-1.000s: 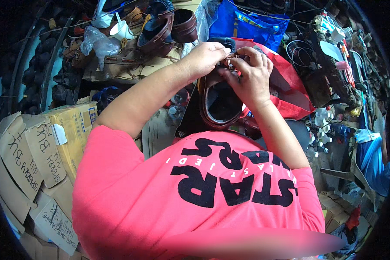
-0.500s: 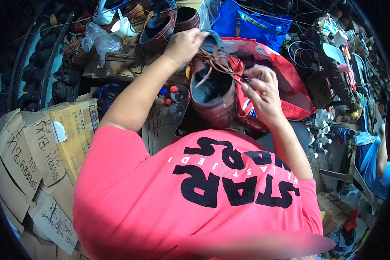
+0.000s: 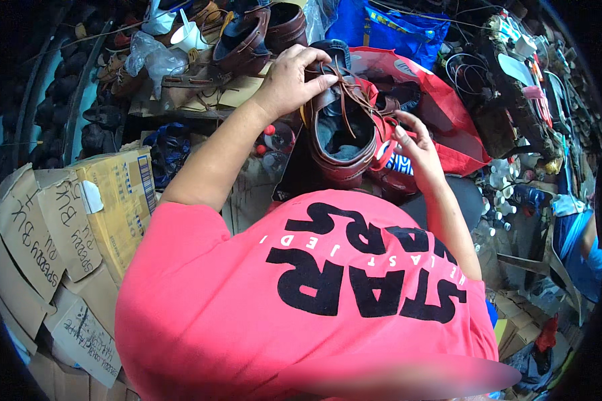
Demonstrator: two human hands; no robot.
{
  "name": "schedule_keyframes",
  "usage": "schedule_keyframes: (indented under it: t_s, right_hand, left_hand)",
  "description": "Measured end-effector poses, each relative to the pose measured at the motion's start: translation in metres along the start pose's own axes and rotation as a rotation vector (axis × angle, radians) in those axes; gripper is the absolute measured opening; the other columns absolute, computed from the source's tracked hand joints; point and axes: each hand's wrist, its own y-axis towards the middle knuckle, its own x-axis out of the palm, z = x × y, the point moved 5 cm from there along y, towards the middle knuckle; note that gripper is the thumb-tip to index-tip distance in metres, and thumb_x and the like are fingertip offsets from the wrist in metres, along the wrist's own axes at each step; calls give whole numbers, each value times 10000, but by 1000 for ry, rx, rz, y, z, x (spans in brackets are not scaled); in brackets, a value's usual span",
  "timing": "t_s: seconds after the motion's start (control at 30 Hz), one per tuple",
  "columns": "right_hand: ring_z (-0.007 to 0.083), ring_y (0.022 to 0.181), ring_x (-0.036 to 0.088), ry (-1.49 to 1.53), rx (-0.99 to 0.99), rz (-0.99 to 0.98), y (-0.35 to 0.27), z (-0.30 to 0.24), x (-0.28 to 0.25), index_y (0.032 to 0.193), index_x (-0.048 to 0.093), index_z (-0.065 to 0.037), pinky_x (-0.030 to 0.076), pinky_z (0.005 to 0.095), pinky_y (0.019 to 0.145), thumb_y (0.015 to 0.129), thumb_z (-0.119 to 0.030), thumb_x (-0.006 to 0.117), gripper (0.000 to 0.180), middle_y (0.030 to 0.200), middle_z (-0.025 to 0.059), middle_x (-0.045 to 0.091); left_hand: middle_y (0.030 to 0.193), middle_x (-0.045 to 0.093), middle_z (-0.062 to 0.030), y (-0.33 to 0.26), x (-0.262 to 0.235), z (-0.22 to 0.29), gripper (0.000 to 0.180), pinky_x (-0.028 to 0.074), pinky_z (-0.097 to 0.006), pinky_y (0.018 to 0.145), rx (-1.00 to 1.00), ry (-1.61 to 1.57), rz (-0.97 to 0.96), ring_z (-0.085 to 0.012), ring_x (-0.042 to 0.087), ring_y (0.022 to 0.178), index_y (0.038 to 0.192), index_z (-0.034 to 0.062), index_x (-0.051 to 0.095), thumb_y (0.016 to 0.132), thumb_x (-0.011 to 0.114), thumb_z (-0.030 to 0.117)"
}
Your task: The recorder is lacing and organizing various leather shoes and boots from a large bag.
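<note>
Beyond the pink shirt (image 3: 301, 347), near mid-scene: a brown shoe (image 3: 342, 172), opening upward, heel toward the near side, with thin brown laces (image 3: 343, 85) trailing loosely across its far part and over the opening. At the far left of the shoe, the left hand (image 3: 289, 79), thumb and fingers bent in a curve beside the laces; whether gripping a lace or merely touching, cannot tell. To the right of the shoe, the right hand (image 3: 418, 146), palm toward the shoe, forefinger and thumb slightly parted near a lace end; state of this grip also too unclear to tell. Just behind the right hand, a red bag (image 3: 465, 150), lying open, with a blue bag (image 3: 401, 30) farther off. Far left of the shoe, more brown shoes (image 3: 244, 57), a white cup (image 3: 189, 37) and a clear plastic bag (image 3: 155, 59). Nearer on the left, a yellow carton (image 3: 117, 207) beside cardboard flaps (image 3: 30, 230). Over to the right, a cluster of small bottles (image 3: 502, 190).
</note>
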Motion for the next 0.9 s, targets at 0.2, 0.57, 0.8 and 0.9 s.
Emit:
schedule_keyframes:
  t_s: [0.2, 0.57, 0.8, 0.9]
  right_hand:
    - [130, 690, 595, 241, 291, -219, -9, 22, 53, 1339, 437, -107, 494, 282, 636, 810, -402, 648, 642, 1053, 95, 589]
    - [141, 903, 594, 270, 436, 334, -114, -14, -132, 1120, 580, -30, 480, 300, 784, 793, -177, 603, 359, 986, 48, 625]
    - [205, 808, 648, 178, 838, 910, -323, 66, -207, 1168, 531, -41, 545, 330, 663, 827, -191, 535, 373, 1019, 101, 633]
    - [204, 729, 632, 266, 944, 1050, -401, 118, -172, 1128, 538, -9, 528, 339, 602, 791, -159, 540, 369, 939, 104, 627]
  left_hand:
    - [945, 609, -92, 2, 10, 31, 263, 472, -316, 797, 18, -130, -87, -222, 600, 895, 1015, 71, 645, 782, 695, 183]
    - [1178, 485, -55, -11, 4, 36, 372, 445, -262, 878, -19, -372, -23, -116, 538, 955, 1204, 27, 542, 842, 624, 26]
    - [1219, 474, -89, -4, 57, 82, 349, 463, -276, 863, 111, -314, -256, -128, 555, 959, 1202, 48, 550, 860, 617, 44]
    - [1238, 463, -87, 2, 74, 107, 336, 445, -269, 882, 182, -287, -316, -123, 551, 982, 1206, 26, 543, 875, 603, 31]
